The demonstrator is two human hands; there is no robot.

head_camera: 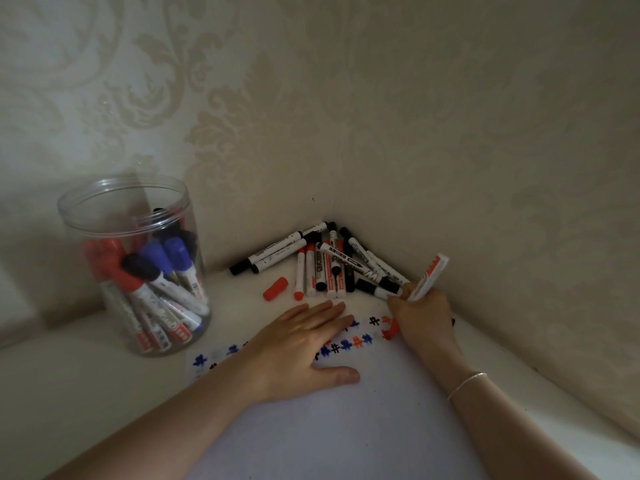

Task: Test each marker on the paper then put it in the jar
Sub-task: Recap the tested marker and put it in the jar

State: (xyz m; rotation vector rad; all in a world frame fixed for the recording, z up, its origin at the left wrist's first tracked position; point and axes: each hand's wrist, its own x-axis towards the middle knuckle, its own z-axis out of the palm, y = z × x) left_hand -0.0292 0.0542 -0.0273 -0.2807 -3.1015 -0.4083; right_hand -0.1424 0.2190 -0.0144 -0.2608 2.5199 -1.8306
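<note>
My left hand (304, 344) lies flat, fingers straight, pinning the paper (346, 427). My right hand (420, 306) grips an uncapped red marker (429, 277). Its loose cap (276, 288) might roll off, or wet ink could smear.

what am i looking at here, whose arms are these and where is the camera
There is one picture, taken by a wide-angle camera worn on a person's head, looking down at their own bare arms. No machine is involved. The left hand lies flat, fingers straight, pressing down a sheet of white paper. The right hand grips a marker whose tip is at the paper beside a row of red, blue and black test marks. A loose red cap lies on the surface nearby. In the corner of the walls sits a pile of markers. On the left stands a clear jar with no lid, already holding red, blue and black markers.
</note>
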